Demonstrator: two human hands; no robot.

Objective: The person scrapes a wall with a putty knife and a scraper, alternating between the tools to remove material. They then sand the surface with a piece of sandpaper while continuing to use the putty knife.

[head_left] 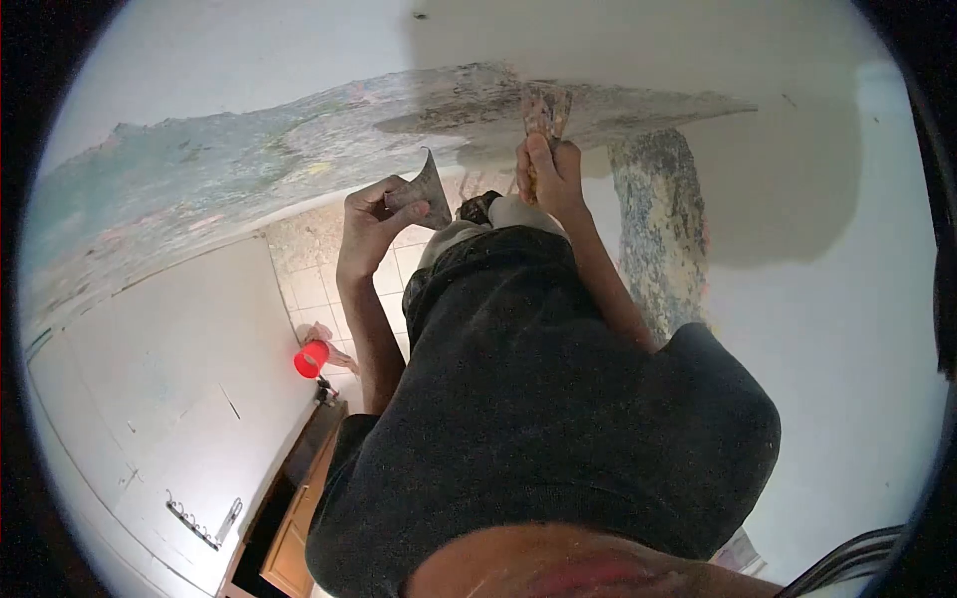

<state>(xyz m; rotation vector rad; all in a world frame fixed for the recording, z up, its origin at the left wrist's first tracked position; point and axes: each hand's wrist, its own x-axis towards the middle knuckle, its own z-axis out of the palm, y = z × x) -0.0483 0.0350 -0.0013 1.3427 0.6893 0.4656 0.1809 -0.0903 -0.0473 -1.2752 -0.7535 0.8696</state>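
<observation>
My right hand [554, 177] is wrapped round the handle of a putty knife [546, 105], whose stained blade lies against the rough, stripped band of the wall [329, 125]. On the left, a thin, curved grey sheet [427, 191] is pinched between the thumb and fingers of my left hand [377, 227]. The sheet tapers to a point at the top, and its exact kind does not show. Both hands are in front of my body, with the left one lower and nearer the tiled floor. My right hand's shadow falls across the wall.
Another stripped patch [658, 224] runs down the wall to the right of my right arm. On the tiled floor [311, 287] at left stands a red bucket [312, 357] beside a crumpled cloth. A wooden cabinet [291, 533] and a wall hook rack [194, 523] are at lower left.
</observation>
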